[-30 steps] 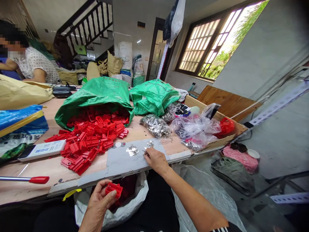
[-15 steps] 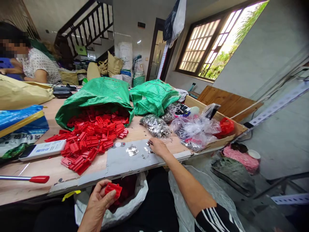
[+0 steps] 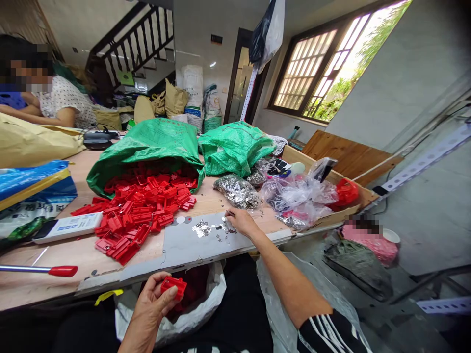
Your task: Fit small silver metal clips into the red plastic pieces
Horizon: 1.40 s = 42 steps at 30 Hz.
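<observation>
My left hand point(image 3: 156, 299) holds a red plastic part point(image 3: 174, 288) between thumb and fingers, over an open white sack point(image 3: 217, 294) below the table edge. Over the grey board point(image 3: 184, 250), the fingers of my right hand point(image 3: 241, 221) are pinched together among small silvery metal pieces; what they grip, if anything, is too small to name. A cluster of shiny pieces point(image 3: 201, 228) lies just left of that hand. Many red parts point(image 3: 143, 206) spill from a green sack point(image 3: 158, 137) at the left.
Behind my right hand lies a clear bag of metal pieces point(image 3: 237, 191). A wooden tray point(image 3: 364, 196) with plastic bags stands at the right. A white box point(image 3: 69, 227) and a red-handled lever point(image 3: 62, 270) are at the left. A person point(image 3: 62, 103) sits at the far left.
Both hands have hardly moved. The silvery pieces left of my right fingers are arranged slightly differently. The person at the far left has shifted an arm and leaned to the right.
</observation>
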Each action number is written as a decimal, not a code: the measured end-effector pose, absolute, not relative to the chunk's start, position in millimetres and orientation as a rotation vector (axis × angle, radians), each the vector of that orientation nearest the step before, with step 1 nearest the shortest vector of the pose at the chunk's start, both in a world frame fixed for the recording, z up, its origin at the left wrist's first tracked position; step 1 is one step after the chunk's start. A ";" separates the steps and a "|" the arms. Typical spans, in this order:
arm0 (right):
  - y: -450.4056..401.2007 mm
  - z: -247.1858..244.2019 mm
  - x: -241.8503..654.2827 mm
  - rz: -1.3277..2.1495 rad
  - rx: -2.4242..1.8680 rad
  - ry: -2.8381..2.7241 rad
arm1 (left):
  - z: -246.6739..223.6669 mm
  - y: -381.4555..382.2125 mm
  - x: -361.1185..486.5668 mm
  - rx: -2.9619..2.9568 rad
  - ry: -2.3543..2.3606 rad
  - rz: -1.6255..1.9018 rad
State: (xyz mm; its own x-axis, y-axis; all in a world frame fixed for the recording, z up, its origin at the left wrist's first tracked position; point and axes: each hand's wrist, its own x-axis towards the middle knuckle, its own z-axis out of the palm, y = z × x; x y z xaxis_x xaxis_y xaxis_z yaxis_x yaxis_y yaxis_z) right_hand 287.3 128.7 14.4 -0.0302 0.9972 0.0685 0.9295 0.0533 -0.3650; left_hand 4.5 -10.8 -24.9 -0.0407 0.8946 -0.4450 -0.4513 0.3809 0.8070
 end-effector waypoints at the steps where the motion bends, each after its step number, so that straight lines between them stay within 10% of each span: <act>1: 127.9 15.1 288.1 0.315 -1.956 -2.039 | -24.9 -10.7 4.3 0.492 1.148 1.158; 42: 136.6 7.3 303.1 0.244 -2.140 -1.944 | -22.5 -13.1 4.7 0.475 1.185 1.172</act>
